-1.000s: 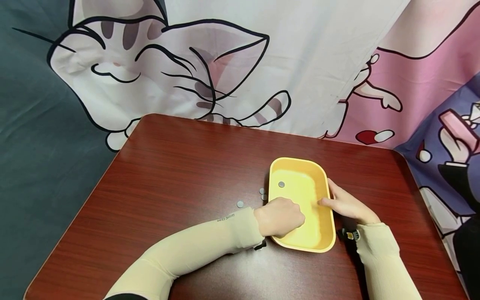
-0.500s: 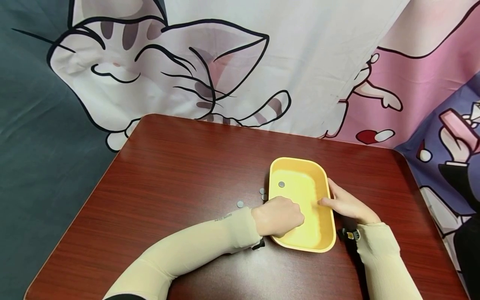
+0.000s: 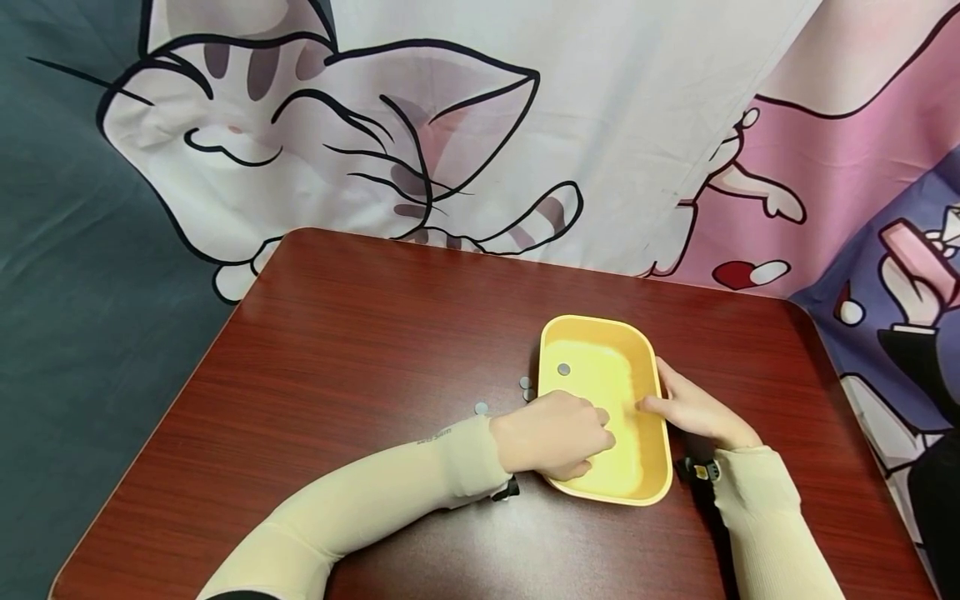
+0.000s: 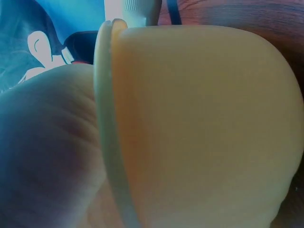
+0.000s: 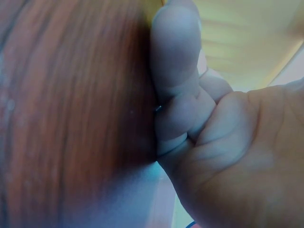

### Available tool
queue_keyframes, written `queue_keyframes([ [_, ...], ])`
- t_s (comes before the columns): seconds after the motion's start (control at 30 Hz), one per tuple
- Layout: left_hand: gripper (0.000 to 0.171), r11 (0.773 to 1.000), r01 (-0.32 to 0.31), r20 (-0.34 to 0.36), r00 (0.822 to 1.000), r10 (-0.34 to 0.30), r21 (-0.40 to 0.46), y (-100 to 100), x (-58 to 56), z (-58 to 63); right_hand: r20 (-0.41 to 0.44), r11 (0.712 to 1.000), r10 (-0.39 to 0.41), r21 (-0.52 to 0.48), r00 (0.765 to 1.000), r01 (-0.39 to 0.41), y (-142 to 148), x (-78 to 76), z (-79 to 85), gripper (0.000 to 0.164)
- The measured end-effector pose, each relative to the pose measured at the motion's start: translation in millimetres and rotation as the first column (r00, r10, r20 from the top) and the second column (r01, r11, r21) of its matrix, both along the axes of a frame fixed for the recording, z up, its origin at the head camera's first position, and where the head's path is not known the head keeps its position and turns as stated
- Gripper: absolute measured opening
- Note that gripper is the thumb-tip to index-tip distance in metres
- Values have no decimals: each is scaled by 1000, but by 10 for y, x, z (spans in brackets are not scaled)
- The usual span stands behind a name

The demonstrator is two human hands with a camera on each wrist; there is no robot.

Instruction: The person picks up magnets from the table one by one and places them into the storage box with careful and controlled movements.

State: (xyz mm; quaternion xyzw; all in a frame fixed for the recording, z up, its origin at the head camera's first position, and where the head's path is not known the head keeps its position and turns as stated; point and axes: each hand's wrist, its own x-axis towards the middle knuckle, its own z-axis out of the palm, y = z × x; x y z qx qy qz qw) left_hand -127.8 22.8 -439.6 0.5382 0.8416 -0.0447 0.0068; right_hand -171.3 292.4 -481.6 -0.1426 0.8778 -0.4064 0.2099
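A yellow plastic box (image 3: pixel 600 350) stands without a lid on the table. My left hand (image 3: pixel 551 433) reaches over its left wall, palm down, with the fingers loosened inside; the fingertips are hidden. In the left wrist view the box wall (image 4: pixel 204 123) fills most of the picture beside the hand. With the thumb inside the rim and the fingers outside, my right hand (image 3: pixel 693 408) grips the right wall. One small silver coin (image 3: pixel 564 369) lies in the box. Two more coins (image 3: pixel 526 382) lie just left of it, and another coin (image 3: pixel 482 408) sits farther left.
The reddish-brown wooden table (image 3: pixel 360 333) extends around the box. A curtain (image 3: pixel 637 125) with cartoon cats hangs along the table's far edge. Both forearms wear cream sleeves, and a strap with a small device (image 3: pixel 701 470) is on the right wrist.
The left hand's fingers have loosened from a fist and spread a little inside the box, while its wrist has drawn slightly left. The right hand and the box stay where they were.
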Motion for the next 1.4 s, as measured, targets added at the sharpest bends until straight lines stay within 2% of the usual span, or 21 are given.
queue_keyframes([
  [0.13, 18, 999, 18, -47, 999, -17, 27, -45, 15, 7, 4, 1000, -3, -12, 1000, 3, 4, -4, -17, 74],
  [0.3, 42, 999, 25, -85, 996, -22, 39, -97, 32, -3, -2, 1000, -1, 3, 1000, 1, 6, -7, -15, 74],
  [0.67, 82, 995, -42, 34, 999, 40, 89, -269, 52, -10, 0, 1000, 14, -20, 1000, -14, 5, -7, -21, 75],
  [0.77, 88, 991, -63, 89, 995, 53, 118, -339, 49, 1, 4, 1000, 11, -26, 1000, -11, 0, -7, -3, 75],
  [0.87, 92, 987, -76, 115, 992, 60, 143, -409, 42, 5, 21, 999, 7, -42, 1000, -6, -2, -4, 4, 75],
  [1.07, 95, 983, -86, 78, 994, 74, 163, -567, 10, -17, 40, 999, -9, -48, 999, 11, -6, 2, 4, 74],
  [1.4, 99, 965, -147, 82, 988, 132, 217, -908, -69, -91, 59, 999, -21, -35, 998, 23, -3, -2, 2, 72],
])
